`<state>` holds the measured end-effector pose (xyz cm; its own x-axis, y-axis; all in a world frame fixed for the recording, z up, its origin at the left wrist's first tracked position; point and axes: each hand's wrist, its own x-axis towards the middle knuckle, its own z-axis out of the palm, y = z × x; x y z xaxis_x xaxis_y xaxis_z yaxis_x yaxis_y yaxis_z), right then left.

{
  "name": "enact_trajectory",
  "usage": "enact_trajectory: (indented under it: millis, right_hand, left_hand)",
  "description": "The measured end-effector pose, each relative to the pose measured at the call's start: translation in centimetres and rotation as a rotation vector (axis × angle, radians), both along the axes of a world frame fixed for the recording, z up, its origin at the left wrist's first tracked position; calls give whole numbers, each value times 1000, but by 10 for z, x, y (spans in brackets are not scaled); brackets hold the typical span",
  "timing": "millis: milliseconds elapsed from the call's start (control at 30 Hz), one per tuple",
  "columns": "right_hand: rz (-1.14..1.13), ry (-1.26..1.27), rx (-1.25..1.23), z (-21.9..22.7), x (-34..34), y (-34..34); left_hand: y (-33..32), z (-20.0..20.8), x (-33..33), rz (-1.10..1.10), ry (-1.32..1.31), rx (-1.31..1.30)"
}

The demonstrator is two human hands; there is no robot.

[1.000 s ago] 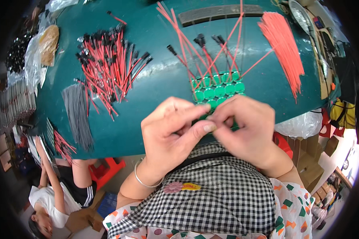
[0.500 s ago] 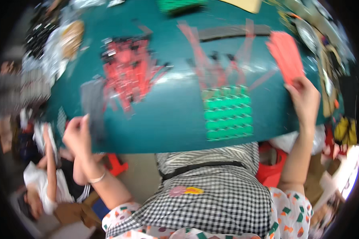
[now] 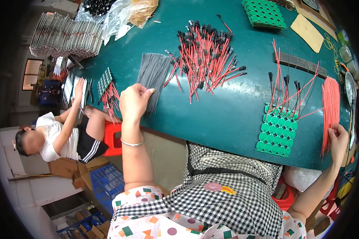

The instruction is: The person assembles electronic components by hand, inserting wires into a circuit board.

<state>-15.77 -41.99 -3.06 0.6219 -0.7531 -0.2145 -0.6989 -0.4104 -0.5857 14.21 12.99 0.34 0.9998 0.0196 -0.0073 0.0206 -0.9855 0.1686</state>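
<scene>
My left hand (image 3: 134, 101) is closed in a pinch at the lower left side of a bundle of thin dark grey wires (image 3: 155, 65); how many wires lie between its fingertips is hidden. At the far right my right hand (image 3: 338, 144) pinches the near end of a bundle of red wires (image 3: 331, 95). Between the hands, close to the table's front edge, lies a panel of green round circuit boards (image 3: 277, 129). Red and black leads with black connectors (image 3: 286, 81) rise from its far rows. A heap of red leads with black plugs (image 3: 207, 55) lies further back.
A dark bar (image 3: 299, 63) lies behind the panel's leads. At the back are stacked green panels (image 3: 264, 14) and a yellow pad (image 3: 307, 32). Plastic bags (image 3: 119, 16) lie back left. A co-worker (image 3: 62, 131) sits at the left, beside another panel with red leads (image 3: 105, 82).
The view has swung left, so the table's things stand further right in it. My left hand has come up against the grey wires; my right hand stays at the red bundle's near end.
</scene>
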Motion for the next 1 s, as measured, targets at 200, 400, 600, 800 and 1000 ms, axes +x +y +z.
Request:
enact_trajectory:
  millis: [200, 400, 600, 800, 1000]
  right_hand:
    - [-99, -355, 135, 8, -28, -2]
    - [-175, -817, 302, 2, -50, 41]
    - [-101, -604, 125, -17, -17, 105]
    - [-30, -711, 31, -7, 12, 133]
    - [15, -632, -65, -12, 14, 141]
  left_hand:
    - [15, 7, 10, -116, 23, 172]
    - [5, 15, 2, -112, -3, 221]
    - [22, 20, -9, -121, -224, -251]
    - [-84, 27, -83, -396, -192, -1111]
    - [-133, -43, -114, -473, 220, -1156]
